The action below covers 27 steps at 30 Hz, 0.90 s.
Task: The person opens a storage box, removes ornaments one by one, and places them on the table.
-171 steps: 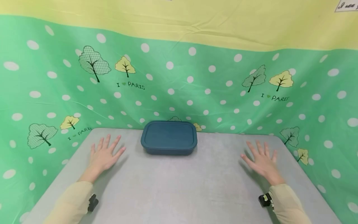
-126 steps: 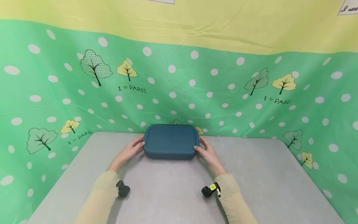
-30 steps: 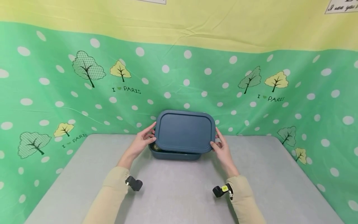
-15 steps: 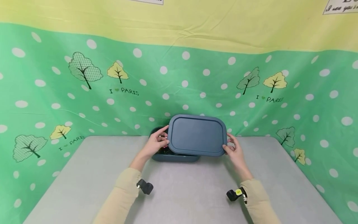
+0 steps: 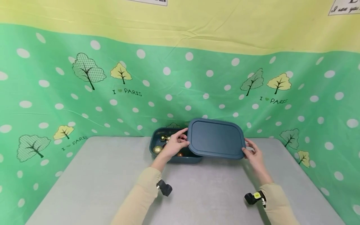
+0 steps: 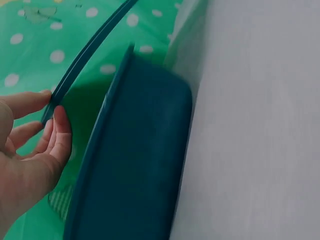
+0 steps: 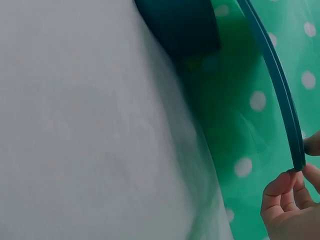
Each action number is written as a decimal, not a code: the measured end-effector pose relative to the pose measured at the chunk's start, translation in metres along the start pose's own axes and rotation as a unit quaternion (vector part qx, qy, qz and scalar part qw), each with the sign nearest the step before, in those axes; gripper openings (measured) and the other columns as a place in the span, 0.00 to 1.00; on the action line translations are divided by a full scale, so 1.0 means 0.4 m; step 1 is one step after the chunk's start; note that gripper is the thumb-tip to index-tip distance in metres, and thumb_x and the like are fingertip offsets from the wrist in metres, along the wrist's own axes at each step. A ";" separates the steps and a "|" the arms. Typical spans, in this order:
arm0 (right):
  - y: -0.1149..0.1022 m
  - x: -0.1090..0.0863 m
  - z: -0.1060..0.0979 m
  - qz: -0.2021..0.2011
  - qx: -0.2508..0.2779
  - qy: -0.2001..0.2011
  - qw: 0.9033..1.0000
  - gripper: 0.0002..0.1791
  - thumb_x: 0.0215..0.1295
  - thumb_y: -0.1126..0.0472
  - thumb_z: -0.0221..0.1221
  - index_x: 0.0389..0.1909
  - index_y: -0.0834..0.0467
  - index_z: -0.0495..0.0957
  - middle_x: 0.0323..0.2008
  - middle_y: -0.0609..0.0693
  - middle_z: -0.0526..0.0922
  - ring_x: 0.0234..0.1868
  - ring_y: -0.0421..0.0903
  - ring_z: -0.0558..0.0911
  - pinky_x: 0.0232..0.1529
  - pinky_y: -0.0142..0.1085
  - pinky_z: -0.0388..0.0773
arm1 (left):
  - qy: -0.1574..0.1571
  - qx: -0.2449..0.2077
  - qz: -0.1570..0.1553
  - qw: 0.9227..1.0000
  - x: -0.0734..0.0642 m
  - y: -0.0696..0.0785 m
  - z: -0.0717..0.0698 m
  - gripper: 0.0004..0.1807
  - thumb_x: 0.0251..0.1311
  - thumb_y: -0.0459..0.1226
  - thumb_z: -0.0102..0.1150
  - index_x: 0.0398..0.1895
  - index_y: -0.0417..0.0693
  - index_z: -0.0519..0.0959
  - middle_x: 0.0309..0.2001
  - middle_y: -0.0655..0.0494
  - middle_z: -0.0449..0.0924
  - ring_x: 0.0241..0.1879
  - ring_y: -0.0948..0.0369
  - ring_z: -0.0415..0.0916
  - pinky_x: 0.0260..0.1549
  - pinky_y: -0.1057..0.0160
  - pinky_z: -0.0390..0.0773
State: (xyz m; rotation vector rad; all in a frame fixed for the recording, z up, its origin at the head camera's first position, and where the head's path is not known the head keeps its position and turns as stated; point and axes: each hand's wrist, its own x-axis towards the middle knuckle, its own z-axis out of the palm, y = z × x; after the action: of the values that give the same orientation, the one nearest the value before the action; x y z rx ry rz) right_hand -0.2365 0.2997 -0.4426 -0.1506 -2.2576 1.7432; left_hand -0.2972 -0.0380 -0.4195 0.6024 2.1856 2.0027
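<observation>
Pinching lid (image 5: 216, 139) at opposite short ends with left hand (image 5: 173, 145) and right hand (image 5: 254, 155), presumably for balance; holding clear of food container (image 5: 185, 160) with baubles (image 5: 157, 149).

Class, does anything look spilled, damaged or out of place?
Nothing stands out as spilled or damaged. The lid is off the box and tilted, but the left hand and right hand hold it; the visible balls lie inside the box.

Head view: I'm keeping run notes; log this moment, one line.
left hand: pinches blue rectangular lid | right hand: pinches lid's opposite end | blue rectangular box: lid off, glittery gold ball inside
</observation>
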 end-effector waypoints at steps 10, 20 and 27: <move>0.050 0.019 -0.105 0.088 0.028 0.055 0.994 0.28 0.73 0.63 0.49 0.72 0.63 0.58 0.52 0.47 0.67 0.41 0.29 0.71 0.36 0.21 0.73 | 0.018 -0.010 -0.034 0.999 0.039 0.013 0.149 0.35 0.57 0.28 0.64 0.70 0.45 0.66 0.43 0.49 0.73 0.37 0.59 0.78 0.42 0.52 0.80; 0.078 0.021 -0.181 0.121 -0.041 0.008 0.992 0.31 0.76 0.56 0.43 0.75 0.62 0.50 0.72 0.65 0.52 0.61 0.41 0.65 0.46 0.19 0.68 | 0.087 0.060 -0.031 0.994 0.054 0.014 0.276 0.29 0.55 0.32 0.68 0.62 0.37 0.74 0.39 0.50 0.79 0.34 0.63 0.80 0.30 0.68 0.79; 0.092 0.026 -0.203 0.116 -0.112 -0.015 0.987 0.30 0.76 0.57 0.43 0.71 0.70 0.55 0.70 0.69 0.55 0.53 0.37 0.68 0.42 0.20 0.71 | 0.110 0.096 -0.057 0.988 0.047 0.002 0.309 0.23 0.54 0.34 0.70 0.54 0.36 0.79 0.41 0.48 0.82 0.34 0.63 0.81 0.30 0.66 0.81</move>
State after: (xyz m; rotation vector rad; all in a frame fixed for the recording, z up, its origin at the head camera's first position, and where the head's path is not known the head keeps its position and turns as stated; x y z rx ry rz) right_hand -0.2265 0.3876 -0.4577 -0.4534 -2.5408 1.5991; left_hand -0.2714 0.0838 -0.4302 0.2770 2.4996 1.8949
